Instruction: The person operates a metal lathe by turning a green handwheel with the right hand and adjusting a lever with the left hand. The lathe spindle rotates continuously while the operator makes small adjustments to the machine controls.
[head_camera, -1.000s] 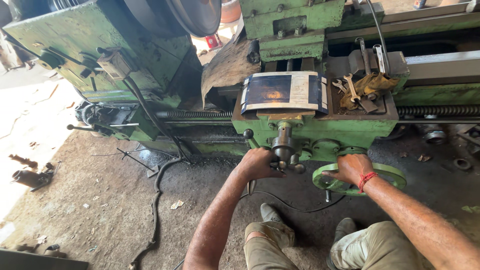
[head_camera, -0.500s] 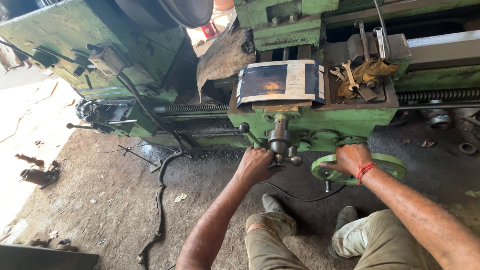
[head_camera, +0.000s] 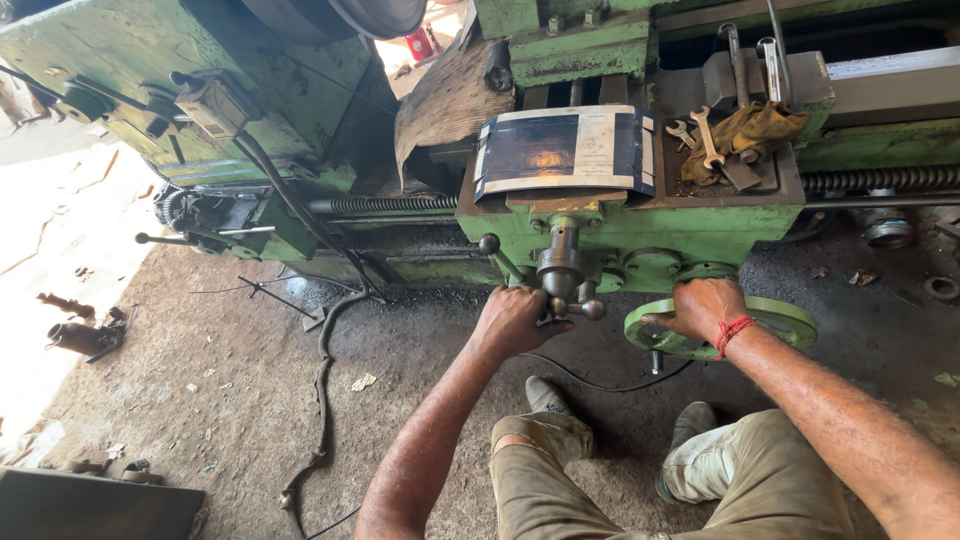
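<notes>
I look down at a green lathe carriage (head_camera: 640, 235). My left hand (head_camera: 515, 322) is closed around the steel cross-slide crank handle (head_camera: 565, 280) at the carriage front. My right hand (head_camera: 705, 308), with a red thread on the wrist, grips the rim of the green handwheel (head_camera: 785, 315). A curved blue-and-white sheet (head_camera: 565, 150) lies on top of the carriage above the crank. My knees and shoes show below the hands.
Spanners (head_camera: 705, 135) and a yellow rag (head_camera: 755, 130) lie on the carriage to the right. The lead screw (head_camera: 385, 205) runs left toward the green headstock (head_camera: 150, 80). A black cable (head_camera: 320, 400) and metal scraps (head_camera: 85, 335) lie on the dirt floor.
The view has shifted slightly, with the machine sitting a little lower in the frame. Both hands keep their grips on the crank and the handwheel.
</notes>
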